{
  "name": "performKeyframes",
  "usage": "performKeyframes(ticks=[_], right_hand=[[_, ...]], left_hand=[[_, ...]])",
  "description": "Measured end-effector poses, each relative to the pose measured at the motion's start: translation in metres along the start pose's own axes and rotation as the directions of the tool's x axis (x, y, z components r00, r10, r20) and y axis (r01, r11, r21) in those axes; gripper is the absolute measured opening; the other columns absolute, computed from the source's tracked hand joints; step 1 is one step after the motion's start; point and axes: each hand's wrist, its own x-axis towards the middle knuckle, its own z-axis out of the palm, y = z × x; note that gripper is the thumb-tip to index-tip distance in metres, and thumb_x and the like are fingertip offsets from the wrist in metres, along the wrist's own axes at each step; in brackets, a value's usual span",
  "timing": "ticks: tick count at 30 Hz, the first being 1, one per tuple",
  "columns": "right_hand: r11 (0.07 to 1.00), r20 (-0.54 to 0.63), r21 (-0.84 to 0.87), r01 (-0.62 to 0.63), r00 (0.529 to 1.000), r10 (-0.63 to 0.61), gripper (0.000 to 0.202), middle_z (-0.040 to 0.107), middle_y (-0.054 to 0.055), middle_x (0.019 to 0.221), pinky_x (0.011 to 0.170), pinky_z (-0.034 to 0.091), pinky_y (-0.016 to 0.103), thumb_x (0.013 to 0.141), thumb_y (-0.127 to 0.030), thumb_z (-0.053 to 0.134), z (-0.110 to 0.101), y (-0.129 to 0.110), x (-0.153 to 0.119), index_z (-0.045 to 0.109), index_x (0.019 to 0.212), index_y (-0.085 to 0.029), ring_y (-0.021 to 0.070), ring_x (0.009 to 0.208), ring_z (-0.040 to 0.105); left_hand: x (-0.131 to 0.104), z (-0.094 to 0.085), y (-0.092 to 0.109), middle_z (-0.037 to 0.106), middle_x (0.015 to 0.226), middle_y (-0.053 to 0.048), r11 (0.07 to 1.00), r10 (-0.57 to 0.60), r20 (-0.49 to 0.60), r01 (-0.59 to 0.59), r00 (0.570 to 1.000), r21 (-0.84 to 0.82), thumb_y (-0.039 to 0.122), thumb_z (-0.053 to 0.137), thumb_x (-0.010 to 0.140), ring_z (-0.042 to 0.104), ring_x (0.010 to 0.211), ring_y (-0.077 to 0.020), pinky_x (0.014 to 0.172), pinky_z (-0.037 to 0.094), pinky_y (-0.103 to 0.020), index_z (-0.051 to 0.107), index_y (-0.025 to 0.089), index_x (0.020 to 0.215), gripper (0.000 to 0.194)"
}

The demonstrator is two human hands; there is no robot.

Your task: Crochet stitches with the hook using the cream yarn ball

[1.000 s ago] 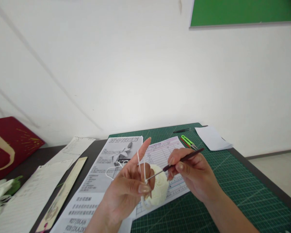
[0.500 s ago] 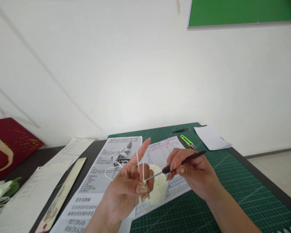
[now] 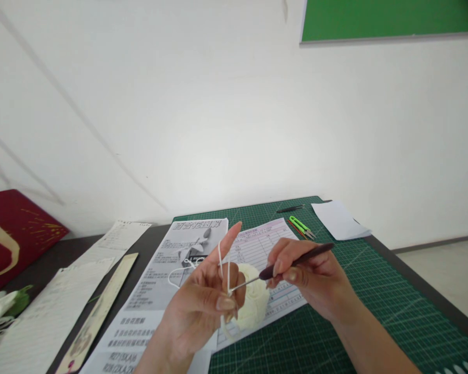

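Note:
My left hand pinches white yarn between thumb and fingers, and the strand runs up around the raised index finger. In my right hand is a crochet hook with a dark handle, held like a pen. Its thin metal shaft reaches left to the yarn at my left fingertips; the hook's very tip is hard to make out there. Behind my left hand a cream ball of yarn rests on a printed sheet, partly covered by the fingers. A loose loop of yarn trails over the other printed page.
Under the papers lies a green cutting mat. Green thread snips, dark tweezers and a white paper are at the back right. On the left are a printed page, a bookmark-like strip, lined sheets and a red bag.
Both hands keep nearly the same pose, the hook still at the yarn. The view has shifted very slightly.

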Motion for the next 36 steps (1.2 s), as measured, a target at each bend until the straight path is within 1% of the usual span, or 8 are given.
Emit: performKeyframes(ticks=[3,7,13,17,20,24,29,36], right_hand=[[0.999,0.012,0.016,-0.029,1.000,0.029,0.006,0.067,0.003,0.079,0.061,0.058,0.024,0.077,-0.023,0.072,-0.0005,-0.0011,0.0009,0.075,0.082,-0.020,0.0130,0.065,0.066],[0.998,-0.030,0.034,-0.044,0.999,0.045,0.006,0.071,0.002,0.071,0.060,0.056,0.020,0.079,-0.023,0.071,0.0008,0.0008,0.0016,0.075,0.084,-0.020,0.0109,0.062,0.067],[0.999,-0.079,0.012,-0.033,0.996,0.034,0.006,0.072,0.002,0.068,0.058,0.056,0.021,0.078,-0.022,0.073,0.0013,0.0018,0.0000,0.075,0.083,-0.020,0.0119,0.059,0.067],[0.999,-0.023,-0.030,0.022,0.999,-0.023,0.004,0.069,0.003,0.074,0.061,0.055,0.023,0.077,-0.020,0.073,-0.0003,-0.0008,0.0000,0.075,0.081,-0.019,0.0130,0.064,0.067],[1.000,0.008,-0.015,0.005,1.000,-0.005,0.005,0.069,0.003,0.077,0.062,0.056,0.023,0.077,-0.020,0.073,-0.0011,-0.0012,0.0010,0.075,0.082,-0.020,0.0129,0.065,0.067],[0.999,-0.059,0.013,-0.033,0.998,0.034,0.006,0.072,0.002,0.070,0.058,0.055,0.020,0.078,-0.022,0.073,0.0003,0.0000,0.0004,0.075,0.083,-0.019,0.0118,0.060,0.067],[0.998,-0.133,-0.047,-0.034,0.991,0.028,0.007,0.073,0.003,0.063,0.056,0.053,0.019,0.076,-0.023,0.074,0.0034,-0.0005,-0.0037,0.075,0.081,-0.018,0.0114,0.057,0.065],[0.996,-0.115,-0.085,0.014,0.993,-0.024,0.005,0.070,0.001,0.066,0.057,0.052,0.018,0.078,-0.023,0.073,0.0041,-0.0004,-0.0031,0.074,0.081,-0.020,0.0104,0.059,0.065]], left_hand=[[0.0003,0.0004,0.0001,0.057,0.052,0.004,1.000,0.003,0.007,-0.003,1.000,-0.005,-0.003,0.067,0.056,0.048,0.048,-0.0092,0.045,0.027,-0.020,0.050,0.023,0.134,0.084],[0.0010,0.0000,0.0001,0.059,0.053,0.003,1.000,-0.017,0.028,0.016,0.999,0.007,-0.004,0.065,0.056,0.048,0.047,-0.0090,0.044,0.026,-0.020,0.051,0.023,0.134,0.084],[0.0018,-0.0022,0.0000,0.058,0.053,0.003,1.000,-0.026,0.042,0.026,0.999,0.006,-0.005,0.065,0.055,0.048,0.047,-0.0093,0.043,0.027,-0.020,0.050,0.022,0.134,0.085],[0.0009,-0.0035,0.0001,0.059,0.054,0.003,1.000,-0.006,0.036,0.006,0.999,0.004,-0.005,0.065,0.056,0.048,0.048,-0.0089,0.044,0.027,-0.020,0.049,0.020,0.136,0.085],[0.0014,-0.0041,0.0004,0.060,0.053,0.003,1.000,0.001,0.039,-0.001,0.999,0.004,-0.005,0.066,0.056,0.048,0.048,-0.0086,0.045,0.029,-0.020,0.048,0.020,0.136,0.086],[0.0028,-0.0042,0.0006,0.061,0.054,0.003,1.000,-0.030,0.039,0.029,0.999,0.008,-0.006,0.067,0.054,0.050,0.048,-0.0088,0.044,0.030,-0.019,0.050,0.021,0.135,0.087],[0.0027,-0.0028,0.0025,0.062,0.054,0.003,0.998,-0.041,0.025,0.040,0.999,0.045,-0.006,0.067,0.057,0.050,0.048,-0.0087,0.044,0.033,-0.018,0.051,0.022,0.134,0.084],[0.0009,-0.0041,0.0038,0.062,0.055,0.002,0.996,-0.059,0.002,0.059,0.998,0.073,-0.008,0.066,0.058,0.051,0.049,-0.0091,0.045,0.034,-0.019,0.052,0.023,0.134,0.083]])
